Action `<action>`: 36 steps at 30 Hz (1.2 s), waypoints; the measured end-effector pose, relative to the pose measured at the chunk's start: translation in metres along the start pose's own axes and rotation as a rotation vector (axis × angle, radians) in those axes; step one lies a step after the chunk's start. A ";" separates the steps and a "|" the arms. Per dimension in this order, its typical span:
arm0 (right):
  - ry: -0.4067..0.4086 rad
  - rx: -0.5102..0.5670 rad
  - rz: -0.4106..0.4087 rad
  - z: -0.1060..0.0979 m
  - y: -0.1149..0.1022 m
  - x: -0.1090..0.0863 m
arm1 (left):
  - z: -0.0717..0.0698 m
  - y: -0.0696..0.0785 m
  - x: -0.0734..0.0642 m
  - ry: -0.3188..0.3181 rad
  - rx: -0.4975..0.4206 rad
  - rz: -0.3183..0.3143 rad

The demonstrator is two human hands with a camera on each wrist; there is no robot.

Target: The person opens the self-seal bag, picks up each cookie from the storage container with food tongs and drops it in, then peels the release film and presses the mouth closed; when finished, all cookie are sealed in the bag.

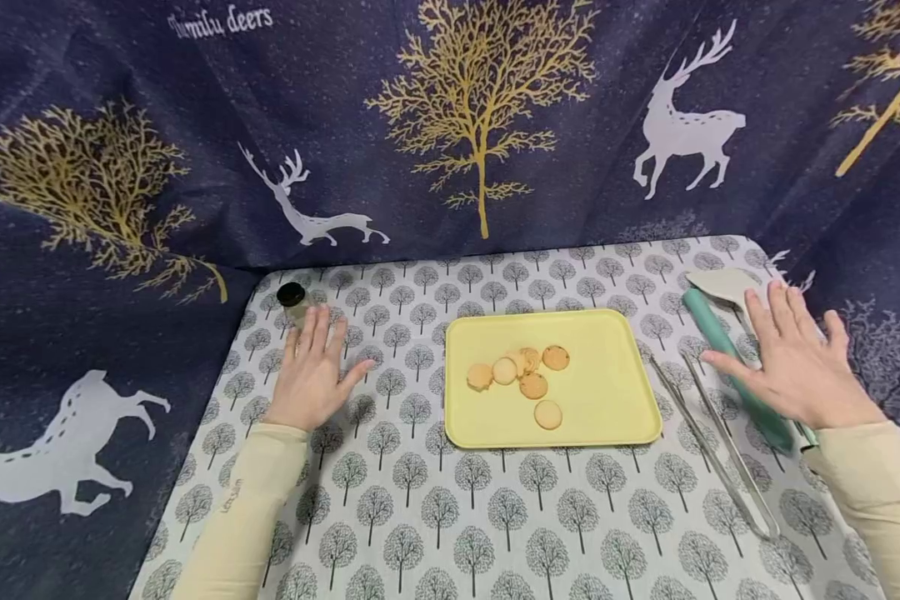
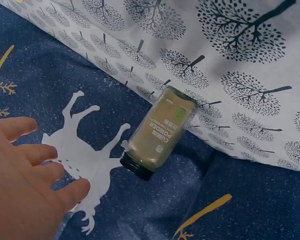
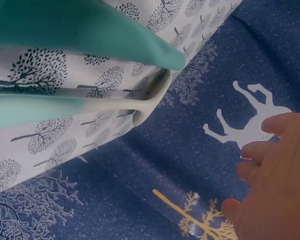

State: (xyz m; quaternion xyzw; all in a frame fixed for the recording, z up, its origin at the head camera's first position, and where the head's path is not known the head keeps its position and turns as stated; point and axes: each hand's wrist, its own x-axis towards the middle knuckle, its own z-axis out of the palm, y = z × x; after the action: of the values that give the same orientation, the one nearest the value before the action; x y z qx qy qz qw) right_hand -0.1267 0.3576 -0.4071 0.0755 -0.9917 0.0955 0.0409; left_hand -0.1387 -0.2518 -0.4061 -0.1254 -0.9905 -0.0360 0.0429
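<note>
My left hand is spread with fingers straight and nothing held, just in front of a cumin powder bottle with a black lid. That bottle shows its label in the left wrist view. On the right, my right hand is also spread and holds nothing. It overlaps a white-headed turner with a mint handle. Beside it lies a long teal tool with a rounded end. Metal tongs lie left of these, their arms apart.
Between my hands sits a yellow tray. On it are several round cookies, most grouped near the middle. A white tree-print cloth covers the table. Dark blue deer-print fabric hangs behind and at both sides.
</note>
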 end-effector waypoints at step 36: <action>-0.073 0.216 0.021 0.043 -0.049 -0.048 | 0.066 0.021 -0.003 -0.069 -0.470 0.021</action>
State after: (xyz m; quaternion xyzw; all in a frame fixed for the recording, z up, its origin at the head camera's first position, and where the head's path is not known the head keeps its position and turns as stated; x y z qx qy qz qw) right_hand -0.0747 0.3084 -0.4449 0.0727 -0.9772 0.1995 -0.0046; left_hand -0.1351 -0.2265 -0.4705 -0.1432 -0.9545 -0.2606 -0.0211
